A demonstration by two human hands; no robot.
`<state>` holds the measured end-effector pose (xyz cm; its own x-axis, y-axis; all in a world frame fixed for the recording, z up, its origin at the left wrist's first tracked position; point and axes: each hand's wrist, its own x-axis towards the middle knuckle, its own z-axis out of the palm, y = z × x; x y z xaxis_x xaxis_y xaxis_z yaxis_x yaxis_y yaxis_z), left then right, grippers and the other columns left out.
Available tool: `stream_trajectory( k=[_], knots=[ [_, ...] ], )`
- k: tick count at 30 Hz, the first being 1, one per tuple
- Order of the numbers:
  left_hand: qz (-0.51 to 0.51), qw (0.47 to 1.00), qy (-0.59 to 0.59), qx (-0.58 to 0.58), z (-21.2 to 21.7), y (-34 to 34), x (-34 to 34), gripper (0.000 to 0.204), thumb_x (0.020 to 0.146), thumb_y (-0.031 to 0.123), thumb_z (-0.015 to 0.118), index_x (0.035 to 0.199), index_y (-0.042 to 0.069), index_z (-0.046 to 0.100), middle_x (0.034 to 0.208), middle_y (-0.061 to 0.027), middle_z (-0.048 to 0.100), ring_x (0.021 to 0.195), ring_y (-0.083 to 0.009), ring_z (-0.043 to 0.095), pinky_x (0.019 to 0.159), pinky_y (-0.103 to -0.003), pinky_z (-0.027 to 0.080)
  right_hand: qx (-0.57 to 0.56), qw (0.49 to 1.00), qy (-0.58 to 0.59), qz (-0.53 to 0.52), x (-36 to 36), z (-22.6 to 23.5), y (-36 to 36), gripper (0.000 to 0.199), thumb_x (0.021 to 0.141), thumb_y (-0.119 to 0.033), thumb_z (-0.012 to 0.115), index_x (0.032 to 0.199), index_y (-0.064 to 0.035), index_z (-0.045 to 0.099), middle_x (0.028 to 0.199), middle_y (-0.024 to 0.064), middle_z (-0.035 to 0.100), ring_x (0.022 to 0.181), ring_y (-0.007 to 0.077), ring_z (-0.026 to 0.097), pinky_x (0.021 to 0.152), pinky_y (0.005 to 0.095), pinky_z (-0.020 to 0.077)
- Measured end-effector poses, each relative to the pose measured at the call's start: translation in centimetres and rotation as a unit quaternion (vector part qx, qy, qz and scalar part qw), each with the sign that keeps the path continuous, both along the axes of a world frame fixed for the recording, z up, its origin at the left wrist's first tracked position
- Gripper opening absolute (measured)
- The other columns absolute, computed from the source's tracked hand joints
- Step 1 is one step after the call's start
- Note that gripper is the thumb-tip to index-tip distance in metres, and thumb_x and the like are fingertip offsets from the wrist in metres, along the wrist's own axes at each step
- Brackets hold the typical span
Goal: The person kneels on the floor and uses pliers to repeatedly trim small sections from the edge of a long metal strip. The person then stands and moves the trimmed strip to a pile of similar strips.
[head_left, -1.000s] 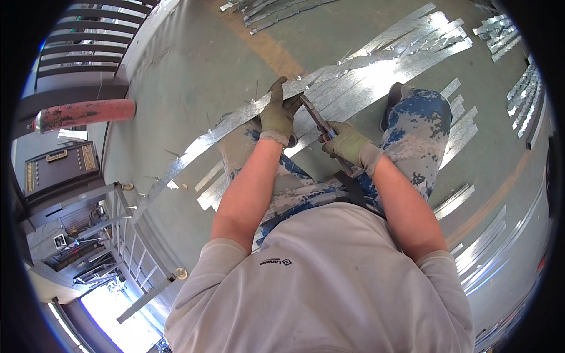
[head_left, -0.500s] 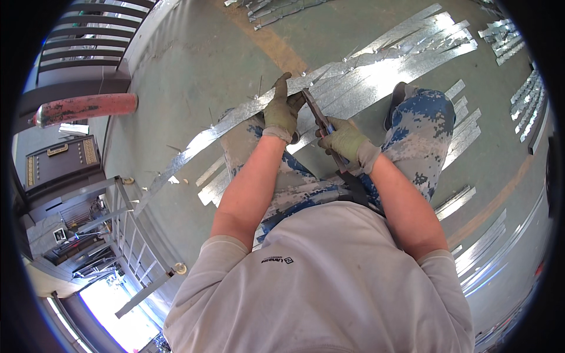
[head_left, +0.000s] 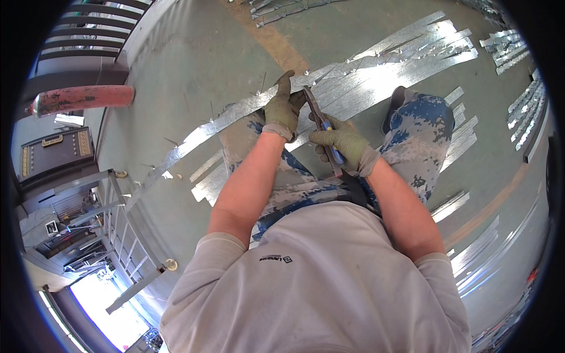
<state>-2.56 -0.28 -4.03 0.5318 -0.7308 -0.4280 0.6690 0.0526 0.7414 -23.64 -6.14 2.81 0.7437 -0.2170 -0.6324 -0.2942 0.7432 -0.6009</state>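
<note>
metal strip (head_left: 194, 134) runs over my knees from far left up to my hands, above the concrete floor (head_left: 176, 76) | my left hand (head_left: 282, 112), gloved, clamped on the strip, thumb up along its edge | tin snips (head_left: 322, 126) just right of that hand, blades at the strip's edge | my right hand (head_left: 341, 144), gloved, closed around the snips' blue handles, just right of the strip

Shiny metal strip (head_left: 235, 120); cloth gloves; matt floor (head_left: 176, 70).
</note>
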Motion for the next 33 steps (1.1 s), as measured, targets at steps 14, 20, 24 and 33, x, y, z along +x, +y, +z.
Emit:
stream_trajectory(
  k=[14,20,24,33],
  knots=[
    [0.017,1.0,0.014,0.003,1.2,-0.5,-0.6,0.051,0.12,0.037,0.056,0.163,0.011,0.052,0.134,-0.0154,0.069,0.12,-0.0274,0.071,0.106,-0.042,0.061,-0.47,0.841,0.226,0.146,3.3,-0.6,3.0,0.073,0.094,-0.012,0.068,0.164,-0.0127,0.048,0.11,0.0266,0.076,0.101,0.0354,0.079,0.087,0.0476,0.0633],
    [0.014,0.999,0.029,0.023,0.7,-0.7,-0.2,0.05,0.118,0.035,0.059,0.162,0.01,0.052,0.13,-0.0169,0.071,0.116,-0.0298,0.072,0.102,-0.044,0.063,-0.517,0.754,0.321,0.246,4.1,2.0,2.2,0.068,0.095,-0.011,0.068,0.157,-0.0033,0.04,0.135,0.0335,0.071,0.13,0.0471,0.072,0.108,0.0556,0.0576],
    [0.036,0.999,0.026,0.015,-0.9,-1.1,0.5,0.051,0.117,0.036,0.061,0.161,0.01,0.054,0.124,-0.0173,0.072,0.111,-0.0316,0.074,0.099,-0.045,0.064,-0.489,0.757,0.333,0.277,4.7,4.3,1.6,0.065,0.097,-0.012,0.068,0.156,-0.0057,0.042,0.145,0.032,0.066,0.132,0.05,0.07,0.111,0.0559,0.0568],
    [0.007,1.0,-0.008,0.014,-1.0,-1.0,0.4,0.044,0.116,0.032,0.057,0.157,0.016,0.061,0.128,-0.021,0.071,0.11,-0.0289,0.075,0.094,-0.037,0.065,-0.483,0.77,0.335,0.249,3.9,3.7,2.2,0.064,0.098,-0.012,0.063,0.158,-0.0096,0.042,0.144,0.0323,0.065,0.135,0.0502,0.068,0.112,0.0563,0.0559]
  ],
)
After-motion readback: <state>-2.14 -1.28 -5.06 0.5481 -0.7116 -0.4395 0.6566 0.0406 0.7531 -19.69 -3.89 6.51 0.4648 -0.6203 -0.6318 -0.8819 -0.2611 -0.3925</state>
